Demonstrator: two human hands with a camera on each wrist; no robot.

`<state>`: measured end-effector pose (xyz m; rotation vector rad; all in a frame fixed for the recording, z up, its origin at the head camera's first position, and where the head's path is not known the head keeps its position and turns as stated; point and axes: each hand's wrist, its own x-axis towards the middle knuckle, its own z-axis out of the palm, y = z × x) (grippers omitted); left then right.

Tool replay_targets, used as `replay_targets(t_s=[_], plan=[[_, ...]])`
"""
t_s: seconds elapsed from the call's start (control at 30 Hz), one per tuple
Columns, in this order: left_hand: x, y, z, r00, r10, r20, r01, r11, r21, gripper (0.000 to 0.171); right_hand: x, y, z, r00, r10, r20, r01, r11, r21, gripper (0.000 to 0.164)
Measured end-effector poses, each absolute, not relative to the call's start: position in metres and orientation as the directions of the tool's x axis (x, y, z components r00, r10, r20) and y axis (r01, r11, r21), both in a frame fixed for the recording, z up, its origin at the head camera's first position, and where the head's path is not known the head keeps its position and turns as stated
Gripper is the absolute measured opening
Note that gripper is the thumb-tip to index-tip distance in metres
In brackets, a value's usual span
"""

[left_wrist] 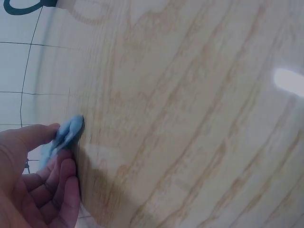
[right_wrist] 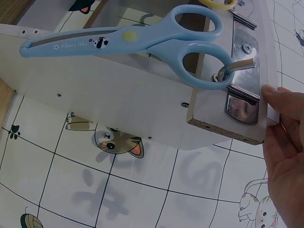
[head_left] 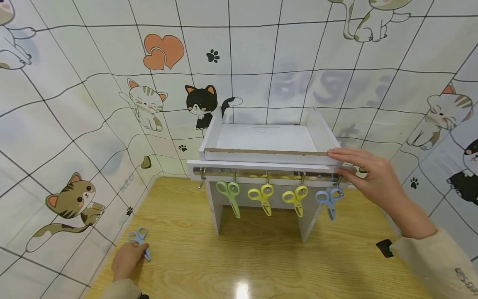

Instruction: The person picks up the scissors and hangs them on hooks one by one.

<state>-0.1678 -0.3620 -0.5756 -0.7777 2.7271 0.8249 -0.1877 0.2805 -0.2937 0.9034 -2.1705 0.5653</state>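
At the table's left side my left hand point(head_left: 128, 258) pinches a pair of light blue scissors point(head_left: 139, 237) between thumb and fingers. Its handle loops point away from me; in the left wrist view only a blurred blue part point(left_wrist: 71, 130) shows past the fingertips. My right hand point(head_left: 373, 176) grips the right end of a white wooden shelf point(head_left: 261, 158), thumb below the top edge. Along the shelf's front metal rail hang green scissors point(head_left: 232, 192), two yellow scissors point(head_left: 265, 194) and blue scissors point(right_wrist: 137, 40), the blue pair beside my right hand. The leftmost hook point(head_left: 201, 179) holds nothing.
The shelf stands on two side panels point(head_left: 215, 207) on a wood-grain table point(head_left: 179, 249). A white sheet point(head_left: 254, 54) with a grid and printed cats hangs close behind and at both sides. A small dark object point(head_left: 385, 248) shows beside the right sleeve.
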Motion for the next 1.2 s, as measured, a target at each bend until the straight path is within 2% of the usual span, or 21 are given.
replay_targets(t_s=[0.17,0.3,0.43,0.6,0.9,0.97,1.0,1.2], plan=[[-0.167,-0.360,-0.577,-0.888,-0.402,-0.222,-0.456,0.717,0.527,0.037,-0.188,0.279,-0.294,-0.478,-0.432,0.765,-0.757,0.644,-0.110,0.048],[-0.169,-0.359,-0.580,-0.891,-0.412,-0.190,-0.444,0.704,0.554,0.042,-0.189,0.278,-0.294,-0.462,-0.437,0.772,-0.768,0.633,-0.101,0.045],[-0.172,-0.358,-0.581,-0.897,-0.415,-0.151,-0.421,0.699,0.578,0.045,-0.189,0.279,-0.294,-0.487,-0.435,0.758,-0.751,0.652,-0.109,0.036],[-0.180,-0.352,-0.572,-0.919,-0.382,-0.102,-0.352,0.672,0.651,0.049,-0.187,0.279,-0.294,-0.498,-0.426,0.755,-0.738,0.666,-0.111,0.058],[-0.190,-0.327,-0.534,-0.942,-0.326,-0.078,-0.241,0.498,0.833,0.039,-0.187,0.278,-0.293,-0.496,-0.424,0.758,-0.739,0.664,-0.112,0.061],[-0.192,-0.320,-0.521,-0.947,-0.317,-0.059,-0.214,0.480,0.851,0.037,-0.187,0.278,-0.293,-0.492,-0.423,0.761,-0.741,0.663,-0.110,0.061],[-0.193,-0.316,-0.516,-0.948,-0.314,-0.047,-0.201,0.477,0.856,0.036,-0.187,0.278,-0.293,-0.494,-0.422,0.760,-0.740,0.664,-0.111,0.055],[-0.195,-0.293,-0.478,-0.966,-0.255,0.045,-0.072,0.430,0.900,0.035,-0.187,0.279,-0.294,-0.497,-0.418,0.761,-0.735,0.668,-0.114,0.059]])
